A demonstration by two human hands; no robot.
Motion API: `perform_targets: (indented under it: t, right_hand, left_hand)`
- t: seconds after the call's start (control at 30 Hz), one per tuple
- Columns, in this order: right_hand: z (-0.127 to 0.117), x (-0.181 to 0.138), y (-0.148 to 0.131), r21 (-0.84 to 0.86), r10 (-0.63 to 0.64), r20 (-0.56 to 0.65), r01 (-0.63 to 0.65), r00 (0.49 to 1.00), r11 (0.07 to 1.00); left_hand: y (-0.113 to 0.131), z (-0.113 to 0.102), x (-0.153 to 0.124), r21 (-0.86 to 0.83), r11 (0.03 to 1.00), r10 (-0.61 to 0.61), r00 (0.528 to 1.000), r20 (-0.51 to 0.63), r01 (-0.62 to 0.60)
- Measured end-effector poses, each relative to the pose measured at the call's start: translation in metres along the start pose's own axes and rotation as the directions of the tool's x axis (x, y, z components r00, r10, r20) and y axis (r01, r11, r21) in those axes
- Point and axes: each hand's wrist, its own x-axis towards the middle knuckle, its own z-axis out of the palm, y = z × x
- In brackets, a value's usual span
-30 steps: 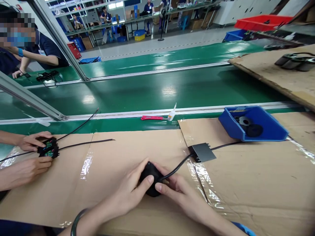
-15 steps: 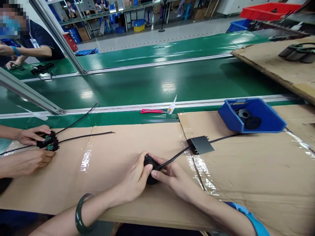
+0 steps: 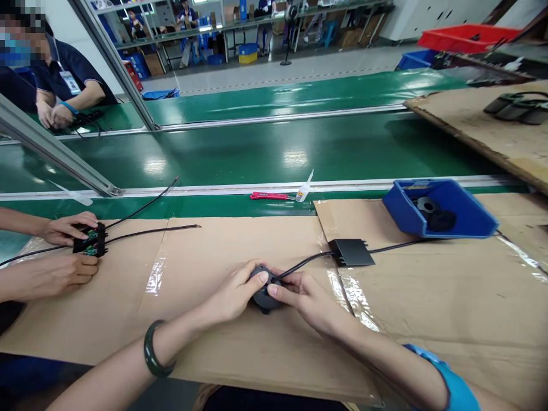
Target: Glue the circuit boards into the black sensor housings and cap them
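Note:
A round black part [image 3: 266, 298] with a hollow face sits between my two hands, just above the cardboard. My left hand [image 3: 240, 288] grips its left rim, thumb on top. On its right side my right hand [image 3: 299, 291] pinches at the spot where a black cable [image 3: 306, 262] enters; the exact hold of these fingertips is partly hidden. The cable runs up right to a flat black box-shaped housing [image 3: 353, 253] lying on the cardboard. From that housing another cable [image 3: 398, 246] leads toward a blue bin [image 3: 440, 211].
Inside the bin lie several round parts [image 3: 440, 220]. A red utility knife [image 3: 270, 196] and a small white-tipped bottle [image 3: 304, 188] rest on the green strip. At left, a co-worker's hands [image 3: 68, 274] hold an open housing with a circuit board [image 3: 92, 240]. A metal post [image 3: 115, 65] rises behind.
The round part has tilted, so its hollow face now shows more, with both hands still on it. The co-worker's housing has turned slightly. The whole view has shifted a little.

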Motion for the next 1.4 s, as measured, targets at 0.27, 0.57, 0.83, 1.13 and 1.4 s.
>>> perform_targets:
  t: [0.27, 0.57, 0.83, 1.13, 1.4]
  right_hand:
    - [-0.002, -0.002, 0.002, -0.018, 0.008, -0.038, -0.009, 0.999, 1.000]
    - [-0.005, -0.003, 0.000, -0.066, 0.031, 0.053, -0.028, 0.998, 0.997]
    - [-0.001, -0.003, -0.010, -0.036, 0.015, 0.118, -0.011, 0.993, 0.999]
    - [0.003, -0.004, 0.004, -0.111, -0.018, -0.039, 0.013, 0.999, 0.994]
    - [0.001, -0.003, -0.001, -0.094, 0.000, 0.009, 0.001, 1.000, 0.996]
  left_hand:
    - [-0.008, -0.011, -0.006, -0.315, 0.924, -0.213, 0.976, 0.048, 0.217]
    - [-0.004, 0.005, -0.015, 0.126, 0.980, -0.149, 0.986, -0.071, 0.157]
    - [0.000, -0.004, -0.013, 0.222, 0.967, -0.133, 0.991, 0.008, 0.128]
    - [0.003, 0.000, -0.017, 0.295, 0.953, -0.077, 0.997, 0.010, 0.071]
    - [0.003, -0.007, -0.015, 0.306, 0.952, -0.015, 0.998, 0.054, -0.002]
